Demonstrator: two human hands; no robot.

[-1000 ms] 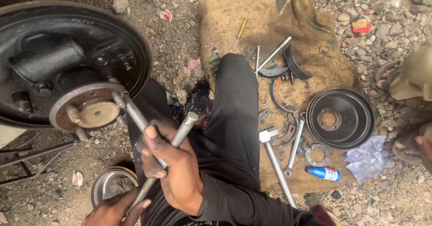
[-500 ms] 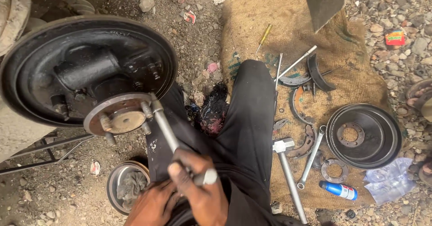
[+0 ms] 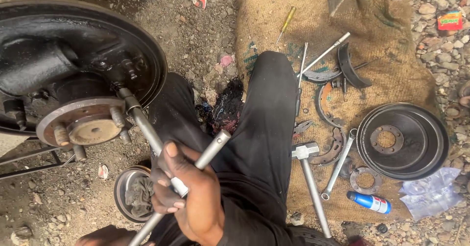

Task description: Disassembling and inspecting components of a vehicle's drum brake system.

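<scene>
We have our right hand point(image 3: 193, 194) gripping the cross wrench point(image 3: 169, 158), socket on a hub point(image 3: 90, 123) nut; left hand point(image 3: 105, 236) barely visible, grip unclear; turning needs steady force.

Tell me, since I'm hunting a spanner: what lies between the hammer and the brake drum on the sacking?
In the head view, a long spanner lies between the hammer and the brake drum, beside a curved brake shoe.

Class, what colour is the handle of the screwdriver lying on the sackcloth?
Yellow; the screwdriver shows best in the head view.
</scene>
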